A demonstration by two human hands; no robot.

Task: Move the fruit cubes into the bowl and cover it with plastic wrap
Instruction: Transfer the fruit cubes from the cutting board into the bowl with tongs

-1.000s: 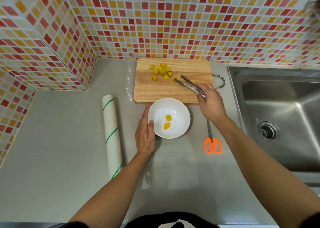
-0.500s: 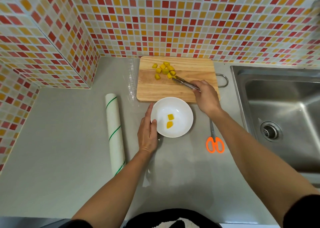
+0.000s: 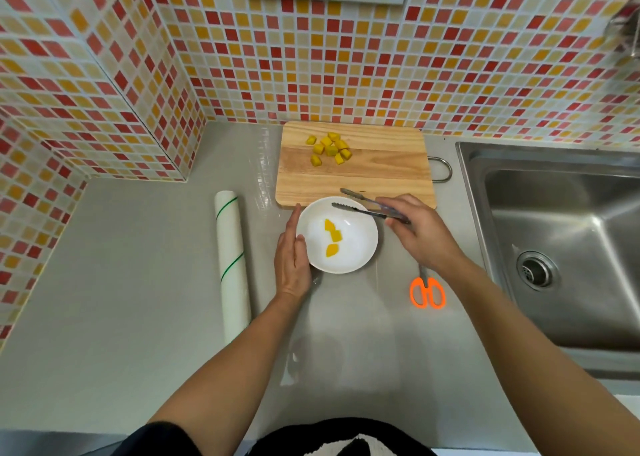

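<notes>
The transfer step is in hand, and by the look of things it is well short of done: three yellow cubes (image 3: pixel 331 237) lie in the bowl (image 3: pixel 360 247), while a cluster of cubes (image 3: pixel 329 149) is left at the far end of the board (image 3: pixel 381 175). The bowl is set on the counter (image 3: pixel 138 265) just in front of the board and is steadied by the left hand (image 3: pixel 292 254), which is laid flat against its left rim with fingers extended, not curled round it. The tongs (image 3: pixel 363 204) are held in the right hand (image 3: pixel 419 230), closed round their handle end; their tips are spread apart over the far rim of the bowl, and nothing is seen between them. The next move is judged to call for a reach back across the board, the tips being closed gently on one cube so that the soft fruit is not crushed or dropped. The wrap roll (image 3: pixel 231 265) is lying untouched to the left of the bowl, and orange scissors (image 3: pixel 427 291) are lying to its right, partly under the right wrist; covering is not yet begun.
</notes>
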